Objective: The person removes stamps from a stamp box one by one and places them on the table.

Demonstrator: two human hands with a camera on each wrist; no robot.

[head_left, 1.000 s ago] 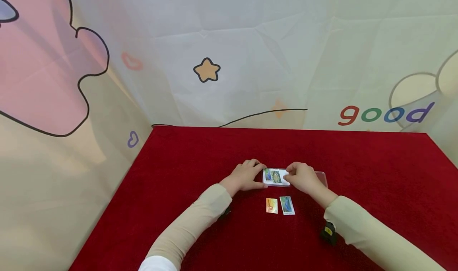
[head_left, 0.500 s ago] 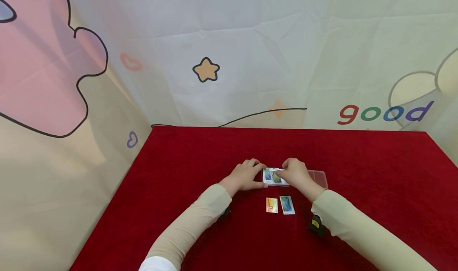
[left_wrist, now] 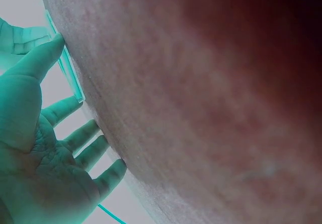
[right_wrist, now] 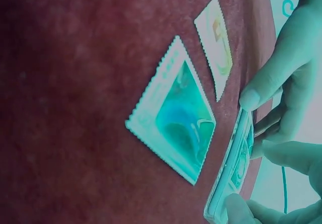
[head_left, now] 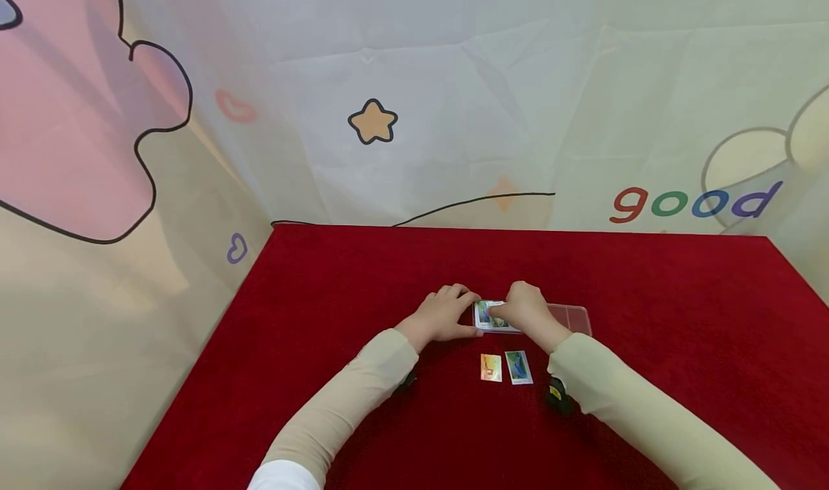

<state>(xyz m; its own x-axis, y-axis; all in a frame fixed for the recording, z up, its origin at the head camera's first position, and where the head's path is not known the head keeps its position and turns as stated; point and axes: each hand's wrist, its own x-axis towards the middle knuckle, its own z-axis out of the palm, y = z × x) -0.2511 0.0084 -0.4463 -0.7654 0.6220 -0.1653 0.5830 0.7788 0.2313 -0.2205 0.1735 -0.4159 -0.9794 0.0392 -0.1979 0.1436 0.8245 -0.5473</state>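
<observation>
Head view: the left hand (head_left: 441, 316) is pinching the clear case (right_wrist: 220, 198); the right hand (head_left: 527, 311) is covering inner stamps (head_left: 483, 313), its fingers' hold unclear. A catching fingertip could be skewing them. Loose stamps (head_left: 518, 367) are lying nearside of the case.

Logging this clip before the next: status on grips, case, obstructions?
Left grip touching clear case; right grip over it, hiding part. Stamps inside. Two loose stamps on near side, apart from case; nothing seen blocking.
</observation>
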